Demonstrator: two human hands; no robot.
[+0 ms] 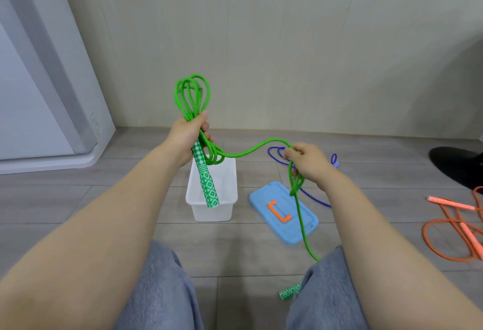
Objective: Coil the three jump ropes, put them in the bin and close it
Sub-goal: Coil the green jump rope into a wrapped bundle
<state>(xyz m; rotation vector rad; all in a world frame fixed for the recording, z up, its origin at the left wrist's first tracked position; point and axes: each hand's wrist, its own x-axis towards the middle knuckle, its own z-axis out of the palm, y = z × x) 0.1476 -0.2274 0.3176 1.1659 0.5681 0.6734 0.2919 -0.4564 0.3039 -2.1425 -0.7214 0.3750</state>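
Green jump rope (pixel 251 149) runs between both raised hands: the left hand (pixel 187 137) grips its coiled loops and one patterned handle (pixel 207 186) above the white bin (pixel 213 208), fingers wrapped tight; the right hand (pixel 308 164) pinches the slack strand above the blue lid (pixel 283 221) on the floor.

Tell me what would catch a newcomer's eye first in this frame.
The bright green braided jump rope dominates the centre: the left hand grips a bundle of its loops together with one green-and-white patterned handle, while the right hand holds the trailing length. Directly below sits the open white plastic bin, with its light blue lid with an orange handle lying on the floor to the right. An orange jump rope sprawls at the far right edge.
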